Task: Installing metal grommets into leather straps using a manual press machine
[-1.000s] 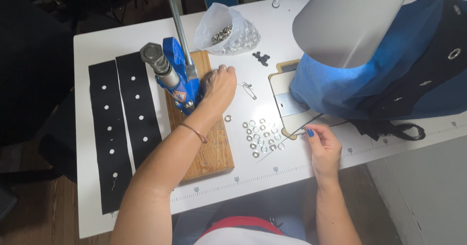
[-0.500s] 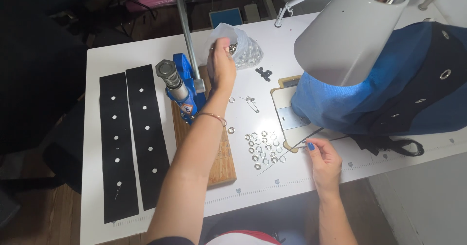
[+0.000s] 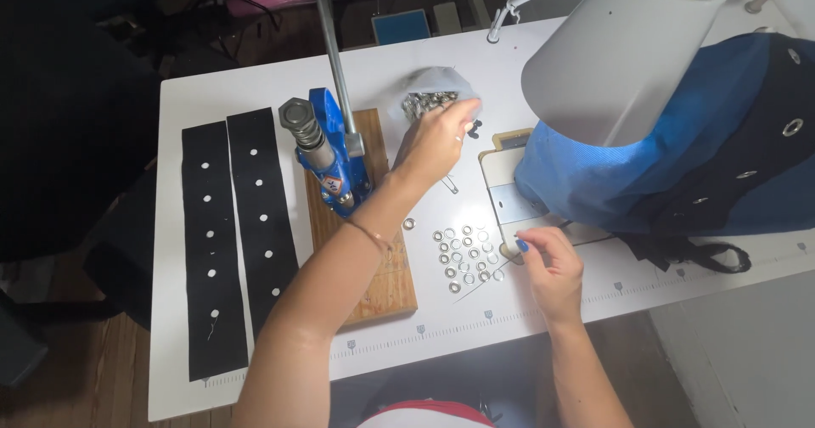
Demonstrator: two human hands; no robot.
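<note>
Before you, the white tabletop (image 3: 255,377) carries a heap of blue and black fabric (image 3: 679,165) at far right and two punched black fabric strips (image 3: 238,224) at left. Between them a blue hand press (image 3: 327,152) stands on a wooden board (image 3: 382,284). Your left hand (image 3: 437,139) reaches into the clear plastic bag of metal eyelets (image 3: 433,97), fingers pinching inside; what they hold is hidden. Your right hand (image 3: 552,262) pinches a small piece just right of the loose silver eyelets (image 3: 465,258).
</note>
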